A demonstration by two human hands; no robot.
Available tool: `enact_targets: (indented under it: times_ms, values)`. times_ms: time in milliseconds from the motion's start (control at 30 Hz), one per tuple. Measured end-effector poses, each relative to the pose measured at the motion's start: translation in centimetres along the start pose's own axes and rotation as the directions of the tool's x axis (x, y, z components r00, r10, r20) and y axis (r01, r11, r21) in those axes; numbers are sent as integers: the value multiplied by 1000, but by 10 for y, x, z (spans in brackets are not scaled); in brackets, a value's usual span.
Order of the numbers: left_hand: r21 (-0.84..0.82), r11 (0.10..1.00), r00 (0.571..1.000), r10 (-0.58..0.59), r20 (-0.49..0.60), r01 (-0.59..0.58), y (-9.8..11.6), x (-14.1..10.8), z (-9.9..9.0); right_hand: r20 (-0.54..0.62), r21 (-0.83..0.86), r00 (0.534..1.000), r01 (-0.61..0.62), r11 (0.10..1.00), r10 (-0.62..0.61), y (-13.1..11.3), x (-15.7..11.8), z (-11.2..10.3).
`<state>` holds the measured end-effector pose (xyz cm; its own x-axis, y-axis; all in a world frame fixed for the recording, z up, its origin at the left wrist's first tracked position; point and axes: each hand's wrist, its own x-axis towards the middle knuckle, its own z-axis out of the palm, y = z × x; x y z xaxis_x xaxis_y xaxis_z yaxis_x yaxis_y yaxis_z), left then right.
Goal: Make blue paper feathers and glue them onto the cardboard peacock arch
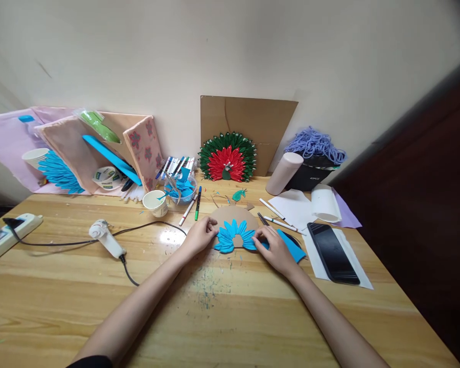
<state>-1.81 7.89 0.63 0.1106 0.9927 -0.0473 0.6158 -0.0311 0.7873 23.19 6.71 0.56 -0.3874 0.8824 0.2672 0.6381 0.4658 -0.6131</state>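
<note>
A half-round piece of cardboard (224, 216) lies on the table in front of me. On it is a fan of blue crepe-paper petals (233, 230) around a bare centre. My left hand (200, 236), fingers curled, grips the left edge of this fan and its cardboard. At the right end of the fan, my right hand (274, 248) has its thumb and fingers bent together on the outer petal. The exact contact of both sets of fingertips is partly hidden. A folded blue paper sheet (291, 246) lies beside and partly under my right hand.
A finished red and green peacock fan (227, 163) leans on a cardboard sheet (249, 120). A paper cup (155, 204) and a bowl of blue scraps (180, 190) stand left. A white glue gun (107, 240) trails a cable. A black phone (332, 253) lies right.
</note>
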Motion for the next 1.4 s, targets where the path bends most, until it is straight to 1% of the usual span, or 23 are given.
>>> enact_targets:
  times_ms: [233,333,400,467,500,600,667,767,867,967,1033,1067,1133,1200,1233,1300,1333,1400]
  values:
    - [-11,1000,1000,10,-9,-10,-4,1,1,19,-25,1000,8,1000,-8,0,0,1]
    - [3,1000,1000,-1,-13,1,-5,1,-2,23,-41,1000,19,999,-18,2,0,-7]
    - [14,1000,1000,-12,-27,12,-3,0,-5,-1,-68,1000,15,998,-15,6,0,-16]
    - [19,1000,999,-10,-40,11,3,-4,-9,-49,-101,999,-29,994,24,13,-4,-28]
    - [22,1000,999,-2,-46,3,8,-6,-10,-75,-112,995,-72,991,63,18,-6,-34]
    - [51,997,998,60,-30,-59,28,-16,-9,-126,-111,966,-241,964,227,35,-17,-48]
    - [88,987,991,131,27,-132,44,-23,-3,-112,-96,944,-322,942,311,45,-24,-52]
    - [103,966,965,225,132,-239,62,-32,13,-57,-90,932,-362,928,358,53,-30,-51]
    - [117,947,935,266,233,-298,73,-38,33,-39,-75,924,-381,921,379,55,-30,-49]
    - [144,936,920,274,280,-322,78,-38,47,-61,-56,919,-393,918,389,55,-29,-50]
    - [162,942,931,245,269,-295,80,-33,47,-118,-76,915,-396,915,387,55,-29,-52]
    - [176,947,943,220,248,-267,80,-29,44,-163,-97,911,-397,913,379,54,-29,-52]
    - [248,951,976,148,160,-185,77,-22,30,-264,-141,904,-382,913,337,51,-29,-54]
    - [402,913,998,56,31,-64,68,-16,10,-328,-173,904,-343,923,274,45,-28,-55]
    - [497,867,999,-3,-43,24,62,-14,-1,-335,-180,911,-314,932,243,41,-27,-55]
    - [564,812,988,-99,-118,148,46,-15,-21,-319,-174,929,-254,952,189,33,-26,-54]
    - [586,785,979,-149,-137,201,37,-16,-29,-303,-166,938,-225,960,167,30,-25,-52]
    - [594,763,967,-213,-141,255,22,-21,-39,-269,-151,955,-172,973,127,23,-25,-48]
